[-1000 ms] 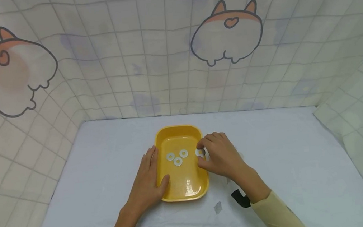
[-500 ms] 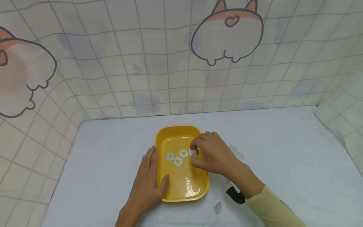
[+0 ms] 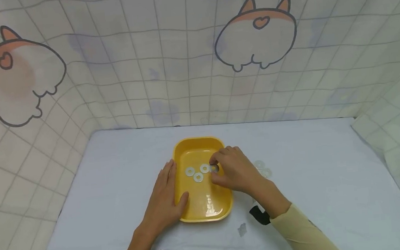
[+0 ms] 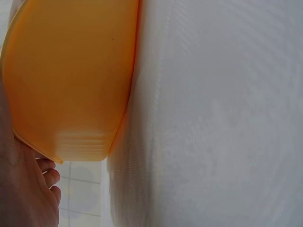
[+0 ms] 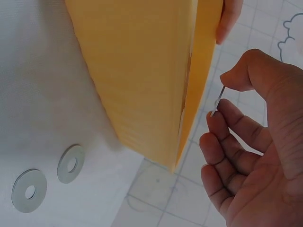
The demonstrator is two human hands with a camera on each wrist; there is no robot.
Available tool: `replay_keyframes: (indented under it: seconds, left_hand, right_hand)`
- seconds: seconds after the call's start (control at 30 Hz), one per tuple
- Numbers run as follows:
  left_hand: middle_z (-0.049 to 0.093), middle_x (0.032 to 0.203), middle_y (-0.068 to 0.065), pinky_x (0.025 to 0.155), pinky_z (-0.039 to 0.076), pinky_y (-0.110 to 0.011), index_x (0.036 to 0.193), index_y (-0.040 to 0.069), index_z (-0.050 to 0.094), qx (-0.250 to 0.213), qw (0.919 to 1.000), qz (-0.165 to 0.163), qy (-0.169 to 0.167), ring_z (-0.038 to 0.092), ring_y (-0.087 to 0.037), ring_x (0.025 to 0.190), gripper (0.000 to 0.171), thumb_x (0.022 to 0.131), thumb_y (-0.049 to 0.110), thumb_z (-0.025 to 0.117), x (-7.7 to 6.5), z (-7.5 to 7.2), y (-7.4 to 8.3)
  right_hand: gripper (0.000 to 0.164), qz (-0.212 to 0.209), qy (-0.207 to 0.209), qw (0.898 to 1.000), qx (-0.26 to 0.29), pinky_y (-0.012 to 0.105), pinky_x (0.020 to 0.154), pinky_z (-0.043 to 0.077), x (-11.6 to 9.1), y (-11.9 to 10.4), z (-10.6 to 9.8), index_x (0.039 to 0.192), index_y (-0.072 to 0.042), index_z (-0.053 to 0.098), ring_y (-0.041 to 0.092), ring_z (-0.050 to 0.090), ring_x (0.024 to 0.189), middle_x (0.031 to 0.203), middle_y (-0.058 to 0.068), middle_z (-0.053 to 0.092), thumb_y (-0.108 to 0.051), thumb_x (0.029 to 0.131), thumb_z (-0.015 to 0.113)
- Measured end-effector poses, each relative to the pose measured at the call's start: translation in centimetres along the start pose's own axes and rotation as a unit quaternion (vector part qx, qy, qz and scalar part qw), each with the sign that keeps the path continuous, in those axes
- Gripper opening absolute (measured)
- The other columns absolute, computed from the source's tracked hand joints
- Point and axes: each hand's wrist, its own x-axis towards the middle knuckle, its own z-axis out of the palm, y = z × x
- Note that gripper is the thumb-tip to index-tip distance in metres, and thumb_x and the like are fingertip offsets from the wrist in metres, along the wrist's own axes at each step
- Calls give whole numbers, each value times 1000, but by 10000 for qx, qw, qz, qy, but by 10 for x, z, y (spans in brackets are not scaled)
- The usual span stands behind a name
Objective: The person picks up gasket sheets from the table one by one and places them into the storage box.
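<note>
pinching a washer [image 5: 218, 101] edge to edge between thumb and fingers [image 5: 218, 125] of the right hand [image 3: 237, 169], just right of center in the head view, over the yellow tray [image 3: 202, 196]. seems like thin contact, so could pop loose if squeezed unevenly and knock the three flat washers [image 3: 195, 178] just left. resting the left hand [image 3: 163, 197] straight-fingered along the tray's left rim; might skid it if pushed sideways. also seeing two more washers [image 5: 29, 179], lower left of the right wrist view, on the counter [image 3: 117, 160].

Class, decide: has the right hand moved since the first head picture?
Yes, left: judged against the yellow tray, the right hand reaches farther inward.
</note>
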Motion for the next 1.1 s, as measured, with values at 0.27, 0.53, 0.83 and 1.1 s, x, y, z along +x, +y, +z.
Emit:
replay_keyframes:
  seconds: [0.27,0.53,0.83,1.1]
  left_hand:
    - [20,177,-14,134,24,-53,169,2,18,-1,9998,180,95,23,-33,165,92,96,35,64,1,-1,-1]
    - [21,177,-15,138,15,-43,168,1,19,-78,9994,312,112,22,-32,165,92,96,36,63,3,-1,-1]
    - [18,178,-13,139,12,-41,169,1,17,-38,9998,198,-13,20,-31,166,93,95,35,63,1,0,1]
    - [17,179,-12,139,10,-40,169,3,16,-13,9999,138,5,20,-30,166,93,96,35,63,1,0,0]
  right_hand:
    - [22,-320,44,9993,-202,42,93,54,2,-5,-2,103,-11,76,23,65,95,99,2,74,-26,86,76]
    - [22,-412,-137,9987,-249,40,93,54,3,-11,-5,105,-10,77,23,65,99,101,2,75,-25,88,77]
    - [33,-229,-412,9987,-206,46,106,52,-2,-9,-5,118,-7,76,28,66,112,116,7,75,-26,92,78]
    - [34,-27,-215,9994,-257,46,108,53,-16,6,-10,120,-8,75,26,66,109,119,6,73,-27,93,79]
